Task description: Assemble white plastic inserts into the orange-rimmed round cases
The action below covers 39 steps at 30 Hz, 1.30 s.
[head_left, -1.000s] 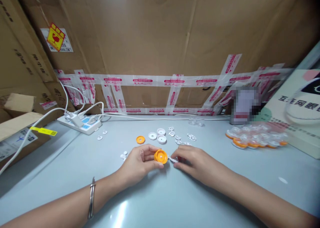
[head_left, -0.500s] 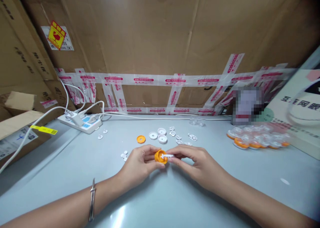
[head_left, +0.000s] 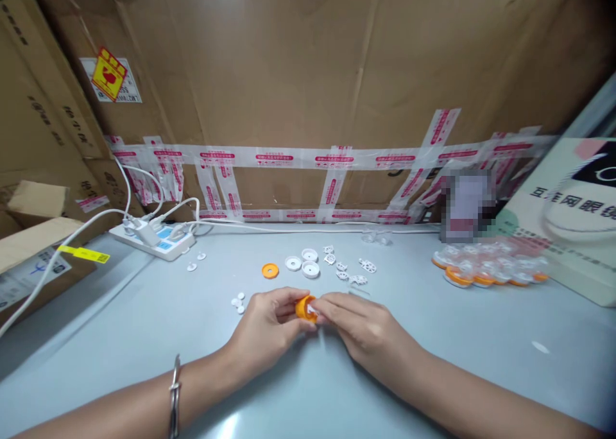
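Observation:
Between the thumb and fingers of my left hand (head_left: 269,323) is a small round orange plastic cup (head_left: 303,309), its opening turned toward the right. My right hand (head_left: 370,327) pinches a small white plastic piece (head_left: 310,309) at that opening. The fingers cover most of the piece, so how far it sits inside I cannot tell. Beyond my hands lie an orange ring-shaped disc (head_left: 270,271), white round caps (head_left: 310,269) and several white perforated plates (head_left: 367,266). Small white discs (head_left: 237,303) rest just left of my left hand.
A power strip (head_left: 151,240) with plugs and white cables stands at the back left, near an open carton (head_left: 38,259). Clear and orange plastic assemblies (head_left: 486,269) are grouped at the right, beside a printed box (head_left: 572,227). A large taped cardboard box (head_left: 289,92) walls off the back.
My right fingers have moved in against the orange cup. The white piece, which stuck out to the right before, is now mostly hidden at the opening. The view has shifted slightly.

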Each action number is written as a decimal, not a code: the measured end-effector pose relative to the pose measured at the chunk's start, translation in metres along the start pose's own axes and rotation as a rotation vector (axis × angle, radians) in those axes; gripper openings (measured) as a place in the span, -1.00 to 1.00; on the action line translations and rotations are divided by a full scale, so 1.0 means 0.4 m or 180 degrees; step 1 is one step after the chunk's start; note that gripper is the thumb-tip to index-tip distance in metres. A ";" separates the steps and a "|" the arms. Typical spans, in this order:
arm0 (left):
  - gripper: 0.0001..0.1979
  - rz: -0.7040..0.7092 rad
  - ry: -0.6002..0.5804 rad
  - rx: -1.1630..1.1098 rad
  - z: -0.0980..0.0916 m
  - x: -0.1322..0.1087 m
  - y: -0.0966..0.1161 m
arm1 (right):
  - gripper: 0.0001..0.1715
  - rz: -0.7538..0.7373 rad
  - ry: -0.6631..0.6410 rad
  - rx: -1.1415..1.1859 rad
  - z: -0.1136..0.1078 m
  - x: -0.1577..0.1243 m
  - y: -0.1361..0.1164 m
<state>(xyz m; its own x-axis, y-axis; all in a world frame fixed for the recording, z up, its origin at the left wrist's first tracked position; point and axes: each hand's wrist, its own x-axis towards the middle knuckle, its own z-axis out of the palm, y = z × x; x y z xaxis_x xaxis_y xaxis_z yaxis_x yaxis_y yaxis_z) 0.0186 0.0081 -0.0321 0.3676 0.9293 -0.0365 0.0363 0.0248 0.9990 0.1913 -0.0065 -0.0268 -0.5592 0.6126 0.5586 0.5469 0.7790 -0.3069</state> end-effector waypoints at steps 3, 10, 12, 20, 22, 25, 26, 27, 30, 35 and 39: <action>-0.73 0.0001 0.0015 -0.0005 -0.002 0.000 -0.002 | -0.61 -0.0057 0.0068 -0.0113 0.009 -0.004 0.001; -0.77 -0.0046 -0.0133 -0.0041 -0.002 0.000 0.017 | -0.65 0.0022 0.0087 -0.0003 0.007 -0.001 0.003; -0.73 -0.0082 -0.0117 -0.0052 -0.002 0.000 0.023 | -0.66 0.0051 0.0152 0.0142 0.001 0.004 0.003; -0.63 -0.0080 0.0032 -0.0409 -0.018 0.014 0.030 | -0.76 0.0481 0.0611 0.0633 -0.007 0.017 0.007; -0.70 -0.0120 0.0017 -0.0463 -0.017 0.015 0.030 | -0.81 0.0607 0.0635 0.0694 -0.002 0.016 0.010; -0.75 0.0008 0.0125 -0.0485 -0.012 0.010 0.030 | -0.88 0.0601 0.0715 0.0790 0.008 0.013 0.013; -0.77 0.0041 0.0161 -0.0484 -0.010 0.009 0.030 | -0.88 0.0600 0.0741 0.0817 0.011 0.012 0.014; -0.78 0.0049 0.0187 -0.0485 -0.009 0.007 0.030 | -0.88 0.0602 0.0768 0.0842 0.013 0.011 0.013; -0.78 -0.0024 0.0229 -0.0503 -0.008 0.008 0.030 | -0.89 0.0752 0.0753 0.0946 0.013 0.014 0.010; -0.75 -0.0209 0.0099 -0.0393 -0.015 0.019 0.033 | -0.87 0.1376 0.0298 0.1286 -0.013 0.029 0.009; -0.71 -0.0349 0.0098 -0.0397 -0.028 0.023 0.036 | -0.59 0.1868 0.0498 0.1420 -0.066 0.040 0.025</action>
<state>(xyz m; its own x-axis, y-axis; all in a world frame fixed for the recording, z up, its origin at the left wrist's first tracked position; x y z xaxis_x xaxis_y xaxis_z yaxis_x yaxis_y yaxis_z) 0.0120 0.0210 -0.0179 0.3391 0.9293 -0.1466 -0.0417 0.1705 0.9845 0.2043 0.0074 -0.0004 -0.1405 0.9436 0.2999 0.4048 0.3312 -0.8523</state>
